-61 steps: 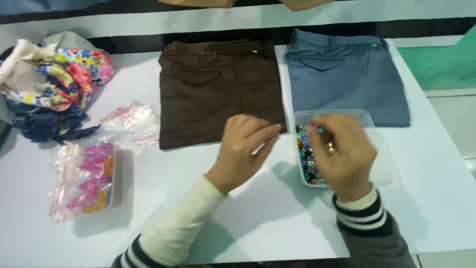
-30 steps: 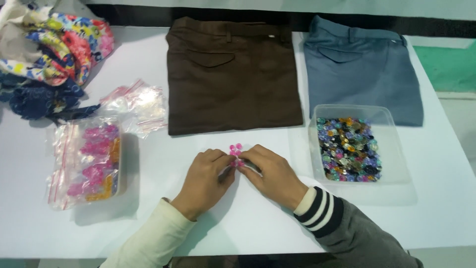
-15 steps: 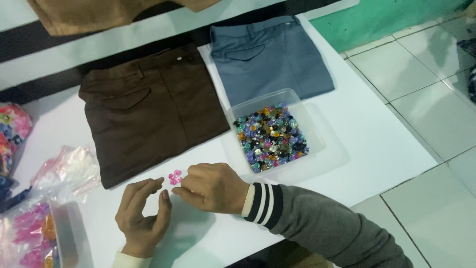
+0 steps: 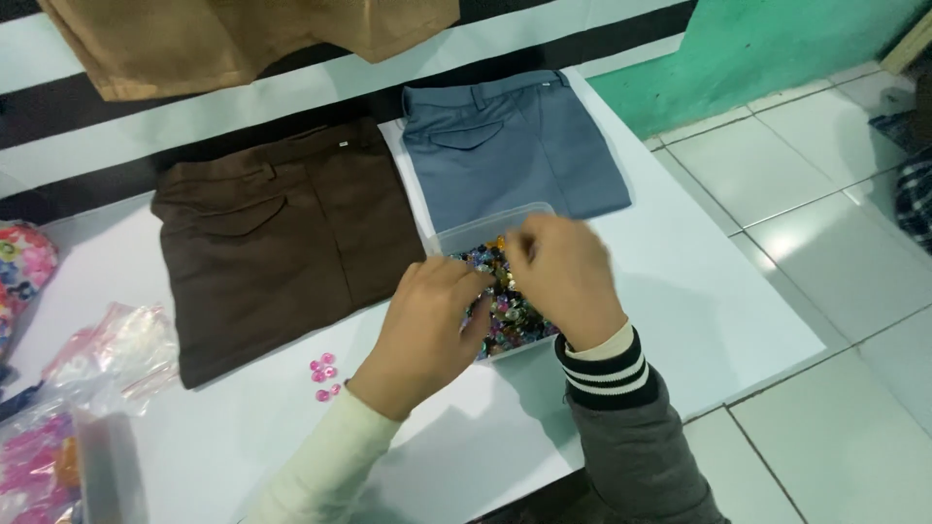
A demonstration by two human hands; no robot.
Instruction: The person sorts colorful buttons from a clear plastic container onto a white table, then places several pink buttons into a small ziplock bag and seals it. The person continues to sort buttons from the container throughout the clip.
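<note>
Both hands are over the clear tub [image 4: 456, 236] of mixed beads [image 4: 505, 320]: right hand [image 4: 563, 277] pinching among them, left hand [image 4: 427, 325] curled, grip unclear. Sorting step; picking calls for fine fingertips. Pink beads [image 4: 323, 374] lie apart.

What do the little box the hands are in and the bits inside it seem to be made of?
The box looks like thin clear plastic: its rim is glossy and the table shows through it. The bits look like shiny plastic or glass-like gems in many colours, glinting in spots; which one I cannot tell. The pink pieces on the table look similar.
</note>
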